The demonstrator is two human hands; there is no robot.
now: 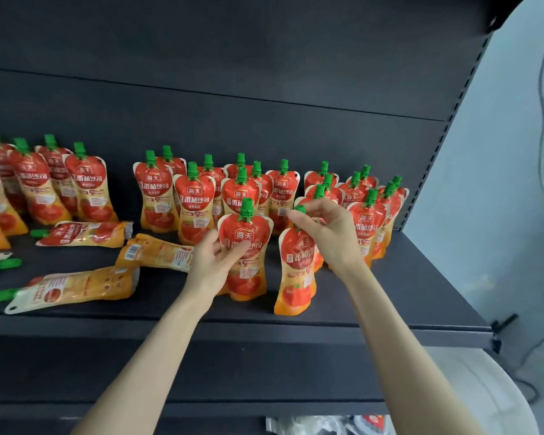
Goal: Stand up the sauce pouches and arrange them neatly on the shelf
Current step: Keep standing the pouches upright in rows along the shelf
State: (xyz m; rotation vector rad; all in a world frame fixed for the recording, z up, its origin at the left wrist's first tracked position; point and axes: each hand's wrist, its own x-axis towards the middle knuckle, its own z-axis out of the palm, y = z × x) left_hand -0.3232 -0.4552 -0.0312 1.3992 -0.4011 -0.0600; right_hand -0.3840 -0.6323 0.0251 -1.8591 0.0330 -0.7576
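On the dark shelf (390, 277), near its front edge, you have two pouches upright at once. Your left hand (212, 257) wraps the side of the left pouch (245, 255), thumb and fingers closed on its waist. Your right hand (330, 233) pinches the green cap (300, 209) of the right pouch (296, 271), which leans a little and stands close to the lip.

That right pouch is the main risk. Held only by the cap, its soft base can fold under it, and I judge that if you let go before the bottom sits flat it may tip forward off the shelf. Press it down and check the base spreads before you release.

Behind your hands the standing rows (242, 189) are packed tight, caps nearly touching. Pushing either pouch back too hard, or brushing them with your right wrist, could knock one over and start a chain through the group on the right (368, 221).

To the left, three pouches lie flat (82, 234), (157, 252), (73, 288), and part of another (0, 265) shows at the frame edge. Sweeping your left forearm across to reach them could drag the pouch you just stood, so clear it first. The far-left group (44, 183) leans outward and looks unsteady; a bump to the shelf might topple it.
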